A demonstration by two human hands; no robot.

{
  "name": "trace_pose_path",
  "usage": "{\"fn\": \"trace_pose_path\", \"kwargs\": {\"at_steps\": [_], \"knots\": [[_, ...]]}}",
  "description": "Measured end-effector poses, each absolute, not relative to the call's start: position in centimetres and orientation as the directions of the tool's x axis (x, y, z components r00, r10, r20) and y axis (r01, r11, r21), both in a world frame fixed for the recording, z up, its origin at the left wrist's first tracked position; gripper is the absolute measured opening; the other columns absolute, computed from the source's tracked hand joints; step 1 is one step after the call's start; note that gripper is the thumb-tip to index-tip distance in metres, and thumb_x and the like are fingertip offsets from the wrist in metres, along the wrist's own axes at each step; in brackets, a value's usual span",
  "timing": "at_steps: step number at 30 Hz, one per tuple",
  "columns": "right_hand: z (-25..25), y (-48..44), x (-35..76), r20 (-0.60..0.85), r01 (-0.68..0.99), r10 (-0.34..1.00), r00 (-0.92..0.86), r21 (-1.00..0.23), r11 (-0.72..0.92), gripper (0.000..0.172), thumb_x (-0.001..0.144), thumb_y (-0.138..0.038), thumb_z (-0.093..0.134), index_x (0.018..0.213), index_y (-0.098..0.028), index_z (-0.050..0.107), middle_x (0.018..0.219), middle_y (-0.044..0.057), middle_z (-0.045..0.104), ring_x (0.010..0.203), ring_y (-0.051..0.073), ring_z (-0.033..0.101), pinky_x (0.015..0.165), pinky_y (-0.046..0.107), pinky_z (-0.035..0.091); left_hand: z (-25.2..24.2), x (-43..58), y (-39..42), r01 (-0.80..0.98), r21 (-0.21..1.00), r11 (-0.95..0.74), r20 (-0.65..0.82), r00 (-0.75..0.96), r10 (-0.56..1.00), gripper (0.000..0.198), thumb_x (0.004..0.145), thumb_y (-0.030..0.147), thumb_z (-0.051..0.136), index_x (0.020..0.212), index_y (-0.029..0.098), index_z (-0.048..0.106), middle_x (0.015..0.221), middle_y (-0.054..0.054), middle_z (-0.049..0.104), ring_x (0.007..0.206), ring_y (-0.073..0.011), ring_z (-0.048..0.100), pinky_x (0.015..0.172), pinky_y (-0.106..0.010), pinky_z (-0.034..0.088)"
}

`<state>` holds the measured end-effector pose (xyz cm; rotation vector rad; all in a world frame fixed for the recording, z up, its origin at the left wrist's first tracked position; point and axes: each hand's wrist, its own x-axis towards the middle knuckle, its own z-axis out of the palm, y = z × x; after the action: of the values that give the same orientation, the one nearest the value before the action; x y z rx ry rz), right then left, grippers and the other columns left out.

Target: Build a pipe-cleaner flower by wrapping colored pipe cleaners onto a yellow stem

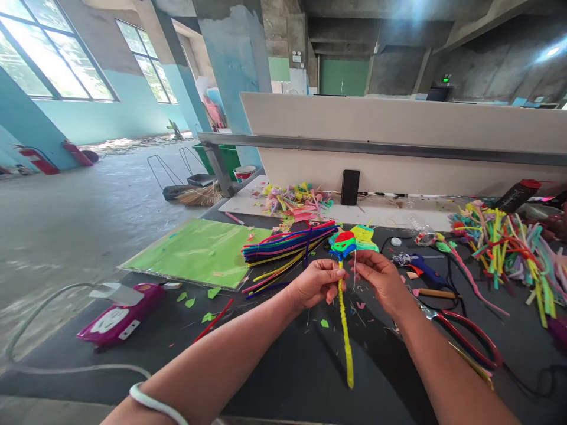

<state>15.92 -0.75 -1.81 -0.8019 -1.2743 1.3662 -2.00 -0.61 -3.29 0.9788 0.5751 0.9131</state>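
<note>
A flower-like piece (344,241) with a red, green and blue head stands on a yellow fuzzy stem (345,336), which points down toward the table's near edge. My left hand (319,280) pinches the stem just below the head. Beside the head, my right hand (375,274) has its fingers pressed together near a thin pale strand; what they grip is too small to make out. A yellow and turquoise fuzzy piece (365,238) is just behind the head. To the left lies a bundle of colored pipe cleaners (283,248).
On the left are a purple power strip (121,313) and a green sheet (195,251). Red-handled scissors (469,339), a blue glue gun (427,270) and piled pipe cleaners (500,242) lie right. A black phone (349,188) leans against the white board (398,171).
</note>
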Motion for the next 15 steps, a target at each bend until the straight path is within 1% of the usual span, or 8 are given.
{"fn": "trace_pose_path", "kwargs": {"at_steps": [4, 7, 9, 12, 15], "knots": [[-2.1, -0.8, 15.6, 0.166, -0.225, 0.955, -0.247, -0.968, 0.110, 0.025, 0.073, -0.034, 0.073, 0.094, -0.022, 0.068, 0.088, 0.003, 0.068, 0.084, 0.019, 0.059, 0.068, 0.029, 0.045, -3.3, -1.2, -1.0, -0.322, 0.922, 0.215, -0.056, 0.438, 0.897, 0.034, 0.069, 0.039, 0.075, 0.070, 0.011, 0.057, 0.062, -0.004, 0.066, 0.033, -0.0093, 0.053, 0.031, -0.017, 0.037], [-2.2, -0.7, 15.7, 0.139, -0.244, 0.955, -0.263, -0.967, 0.073, 0.023, 0.074, -0.034, 0.072, 0.094, -0.022, 0.068, 0.089, 0.002, 0.068, 0.082, 0.018, 0.059, 0.070, 0.029, 0.046, -3.3, -0.9, -1.3, -0.300, 0.927, 0.227, -0.072, 0.451, 0.890, 0.035, 0.069, 0.040, 0.075, 0.070, 0.011, 0.057, 0.061, -0.004, 0.065, 0.034, -0.0094, 0.053, 0.032, -0.018, 0.041], [-2.3, -0.5, 15.9, 0.129, -0.249, 0.957, -0.258, -0.967, 0.063, 0.024, 0.073, -0.034, 0.072, 0.094, -0.022, 0.068, 0.090, 0.002, 0.068, 0.081, 0.018, 0.059, 0.070, 0.029, 0.046, -3.3, -0.9, -1.5, -0.311, 0.917, 0.252, -0.080, 0.474, 0.877, 0.034, 0.069, 0.039, 0.075, 0.073, 0.010, 0.058, 0.061, -0.004, 0.066, 0.034, -0.0096, 0.054, 0.032, -0.018, 0.041], [-2.6, -0.1, 16.2, 0.115, -0.262, 0.977, -0.182, -0.963, 0.064, 0.026, 0.070, -0.035, 0.075, 0.091, -0.023, 0.069, 0.088, 0.002, 0.068, 0.077, 0.017, 0.059, 0.067, 0.029, 0.044, -3.2, -0.8, -1.7, -0.334, 0.893, 0.301, -0.090, 0.524, 0.847, 0.034, 0.071, 0.039, 0.074, 0.078, 0.009, 0.061, 0.062, -0.004, 0.065, 0.034, -0.0092, 0.054, 0.031, -0.018, 0.038], [-2.9, 0.7, 16.8, 0.097, -0.292, 0.991, -0.088, -0.954, 0.067, 0.026, 0.066, -0.035, 0.077, 0.087, -0.022, 0.069, 0.079, -0.001, 0.066, 0.068, 0.014, 0.056, 0.063, 0.027, 0.042, -3.2, -0.8, -1.8, -0.343, 0.879, 0.330, -0.085, 0.569, 0.818, 0.032, 0.074, 0.038, 0.071, 0.080, 0.008, 0.062, 0.063, -0.003, 0.064, 0.033, -0.0081, 0.052, 0.030, -0.018, 0.037]]}}
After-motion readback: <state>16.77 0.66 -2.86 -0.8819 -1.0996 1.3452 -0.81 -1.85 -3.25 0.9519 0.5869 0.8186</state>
